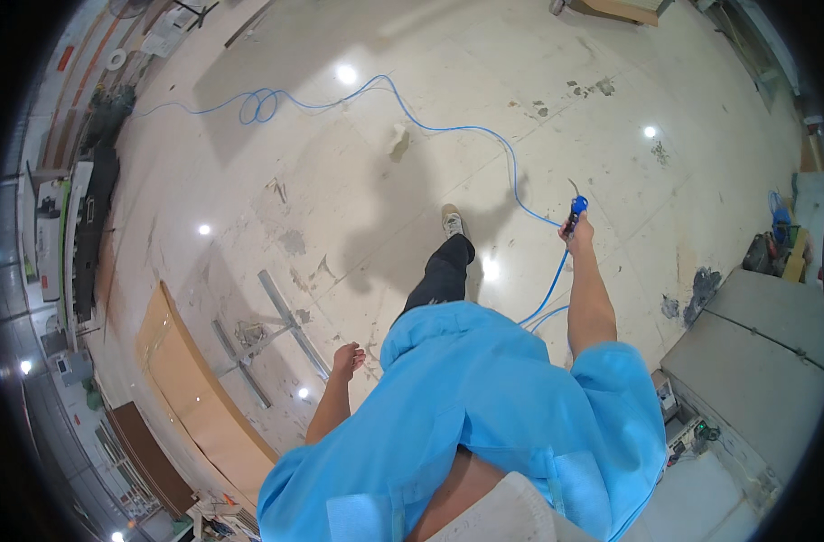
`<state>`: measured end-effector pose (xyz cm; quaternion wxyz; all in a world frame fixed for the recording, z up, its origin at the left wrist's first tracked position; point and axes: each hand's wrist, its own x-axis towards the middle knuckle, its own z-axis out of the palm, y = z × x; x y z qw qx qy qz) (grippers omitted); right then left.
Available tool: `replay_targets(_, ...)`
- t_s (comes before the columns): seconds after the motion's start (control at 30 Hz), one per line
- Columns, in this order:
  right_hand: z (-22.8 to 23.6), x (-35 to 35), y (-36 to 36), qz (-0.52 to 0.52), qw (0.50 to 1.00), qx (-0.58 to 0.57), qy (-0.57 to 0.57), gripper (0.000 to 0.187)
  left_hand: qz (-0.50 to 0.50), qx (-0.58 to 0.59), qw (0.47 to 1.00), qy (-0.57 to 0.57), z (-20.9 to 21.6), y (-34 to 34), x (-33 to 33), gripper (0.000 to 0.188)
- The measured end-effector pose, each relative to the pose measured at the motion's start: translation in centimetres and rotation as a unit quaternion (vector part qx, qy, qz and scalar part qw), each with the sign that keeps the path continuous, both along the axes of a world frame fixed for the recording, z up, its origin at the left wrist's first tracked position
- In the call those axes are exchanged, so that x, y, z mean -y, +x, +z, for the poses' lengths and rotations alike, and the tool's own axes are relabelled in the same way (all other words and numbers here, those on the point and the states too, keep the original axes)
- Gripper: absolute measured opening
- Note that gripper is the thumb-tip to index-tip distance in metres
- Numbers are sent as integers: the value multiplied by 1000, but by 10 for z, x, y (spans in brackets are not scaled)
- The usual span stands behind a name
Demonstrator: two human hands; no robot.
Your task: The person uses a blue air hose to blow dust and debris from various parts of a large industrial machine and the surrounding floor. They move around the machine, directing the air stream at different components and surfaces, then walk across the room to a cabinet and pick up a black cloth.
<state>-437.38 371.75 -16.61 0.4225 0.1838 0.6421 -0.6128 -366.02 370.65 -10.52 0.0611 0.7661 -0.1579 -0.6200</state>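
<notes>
My right hand (577, 233) is stretched out ahead on the right, its fingers wrapped round a blue air blow gun (578, 206). The gun's thin bent nozzle points away from me. A blue air hose (484, 130) joins the gun and winds across the floor to the far left, with small loops on the way. More hose runs from near my hand back toward my body. My left hand (348, 358) hangs low at my left side, holding nothing, its fingers loosely curled and partly apart.
The pale tiled floor (385, 45) has stains and scattered debris. At left lie metal bars (290, 316) and a long tan board (191, 375). Machinery (91, 230) lines the left side. Grey panels (760, 330) stand at right near a dark bag (763, 254). My shoe (453, 220) is stepping forward.
</notes>
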Motion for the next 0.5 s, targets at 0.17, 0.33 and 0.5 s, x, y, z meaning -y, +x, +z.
replay_targets(0.17, 21, 92, -47, 168, 980, 76, 71, 45, 93, 15, 995, 38, -19, -68, 111, 21)
replay_targets(0.33, 21, 145, -101, 180, 975, 62, 113, 45, -95, -94, 985, -110, 14, -203, 297, 31)
replay_targets(0.5, 13, 181, -213, -121, 984, -26, 124, 48, -178, -119, 954, -211, 60, -334, 465, 35)
